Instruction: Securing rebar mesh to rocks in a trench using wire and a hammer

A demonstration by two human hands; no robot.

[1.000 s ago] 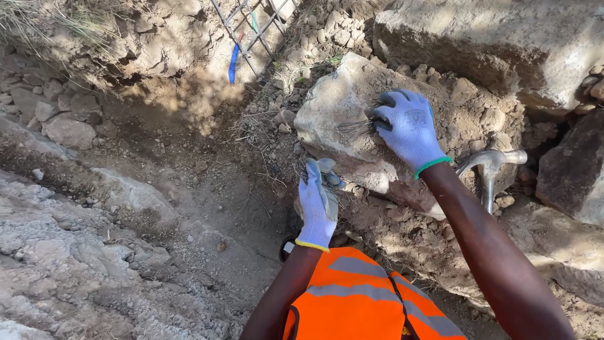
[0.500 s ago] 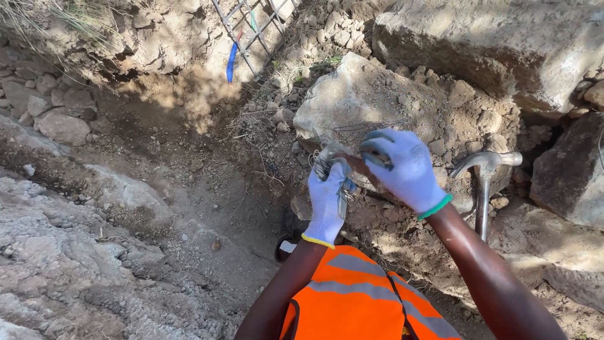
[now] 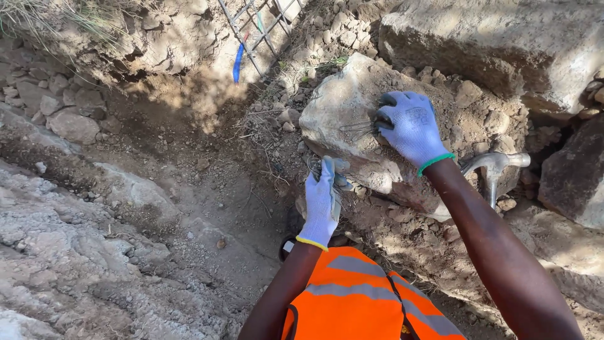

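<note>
Right hand (image 3: 412, 129) now back up, fingers spread on one pale rock (image 3: 343, 116); left hand (image 3: 322, 201) closed on wire.

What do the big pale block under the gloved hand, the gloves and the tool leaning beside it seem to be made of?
The block looks like rough natural stone: chalky, matt, crusted with soil. The gloves, on the right hand and left hand, look like knitted fabric, perhaps coated; the weave shows. The hammer head looks like dull grey metal, with a slight sheen.
</note>
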